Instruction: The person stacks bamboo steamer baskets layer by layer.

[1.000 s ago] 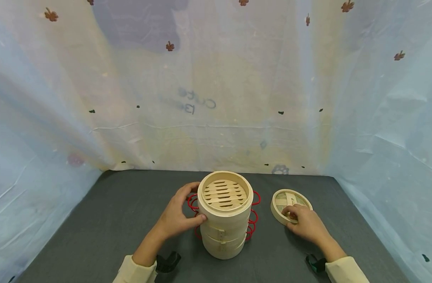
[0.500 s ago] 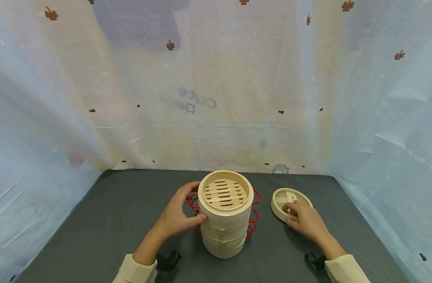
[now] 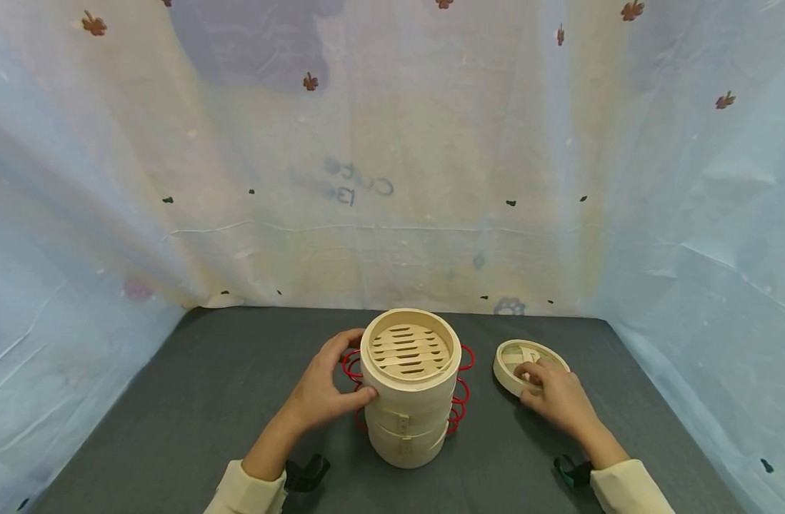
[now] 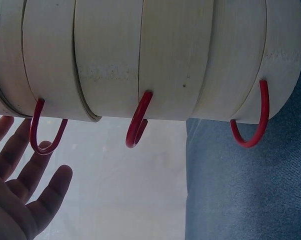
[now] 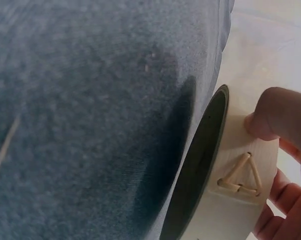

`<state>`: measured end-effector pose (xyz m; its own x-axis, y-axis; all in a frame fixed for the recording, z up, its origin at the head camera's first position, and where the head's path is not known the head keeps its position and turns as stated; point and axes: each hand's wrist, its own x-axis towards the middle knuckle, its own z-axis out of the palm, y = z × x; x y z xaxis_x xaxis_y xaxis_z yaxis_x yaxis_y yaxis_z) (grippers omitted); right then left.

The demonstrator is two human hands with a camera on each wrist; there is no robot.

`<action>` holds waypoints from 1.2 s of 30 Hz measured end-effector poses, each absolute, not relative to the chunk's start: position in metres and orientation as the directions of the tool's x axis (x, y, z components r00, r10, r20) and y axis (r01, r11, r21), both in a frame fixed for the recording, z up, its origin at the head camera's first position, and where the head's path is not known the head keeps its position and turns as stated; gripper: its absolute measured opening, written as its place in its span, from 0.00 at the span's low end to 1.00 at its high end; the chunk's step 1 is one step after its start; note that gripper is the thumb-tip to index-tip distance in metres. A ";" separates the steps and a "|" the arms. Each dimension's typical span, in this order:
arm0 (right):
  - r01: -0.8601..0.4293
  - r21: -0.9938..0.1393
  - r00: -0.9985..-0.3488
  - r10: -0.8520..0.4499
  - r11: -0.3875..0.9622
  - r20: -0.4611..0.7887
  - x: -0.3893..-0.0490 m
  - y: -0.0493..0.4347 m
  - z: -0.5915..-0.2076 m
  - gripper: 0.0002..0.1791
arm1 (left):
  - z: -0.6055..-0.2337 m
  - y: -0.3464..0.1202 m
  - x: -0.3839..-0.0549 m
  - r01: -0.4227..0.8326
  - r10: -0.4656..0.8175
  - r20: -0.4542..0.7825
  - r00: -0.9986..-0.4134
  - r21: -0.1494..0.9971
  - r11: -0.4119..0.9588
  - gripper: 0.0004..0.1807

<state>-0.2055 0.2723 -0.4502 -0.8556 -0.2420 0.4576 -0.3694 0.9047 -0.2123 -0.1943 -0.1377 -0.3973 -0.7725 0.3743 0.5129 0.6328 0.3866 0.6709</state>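
A tall stack of round bamboo steamer baskets (image 3: pixel 408 421) stands upright on the dark cloth, with a slatted rack (image 3: pixel 410 353) showing in its top. Red loop handles (image 4: pixel 250 135) stick out from its sides. My left hand (image 3: pixel 321 389) grips the stack's left side, thumb at the front and index finger behind; its other fingers spread apart near a red loop in the left wrist view. To the right, my right hand (image 3: pixel 556 400) holds the bamboo steamer lid (image 3: pixel 504 368) by its near part. In the right wrist view the lid is tilted, at least partly raised from the cloth.
Dark grey cloth (image 3: pixel 238 371) covers the table. Pale plastic sheeting (image 3: pixel 418 257) hangs behind it and along both sides. A black strap (image 3: pixel 305 475) is on the left wrist, and another strap (image 3: pixel 572 472) is on the right wrist.
The steamer lid and my right fingers have shifted slightly up and away in the head view. My left hand and the steamer stack stay where they were.
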 end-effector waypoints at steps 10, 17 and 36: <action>-0.377 -0.189 -0.821 -0.233 0.907 0.521 -0.206 0.273 -0.444 0.16 | -0.398 -0.137 -0.195 0.640 0.377 0.520 -0.767 0.665 0.385 0.40; -0.391 -0.199 -0.810 -0.232 0.899 0.539 -0.207 0.271 -0.435 0.16 | -0.399 -0.137 -0.197 0.649 0.379 0.529 -0.759 0.658 0.381 0.40; -0.459 -0.194 -0.755 -0.266 0.867 0.599 -0.218 0.254 -0.399 0.16 | -0.396 -0.138 -0.195 0.652 0.388 0.527 -0.756 0.659 0.375 0.41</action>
<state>-0.2177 0.2544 -0.3991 -0.7554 -0.2658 0.5989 -0.4590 0.8670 -0.1942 -0.1946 -0.1375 -0.3964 -0.7558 0.3882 0.5274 0.6522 0.3750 0.6587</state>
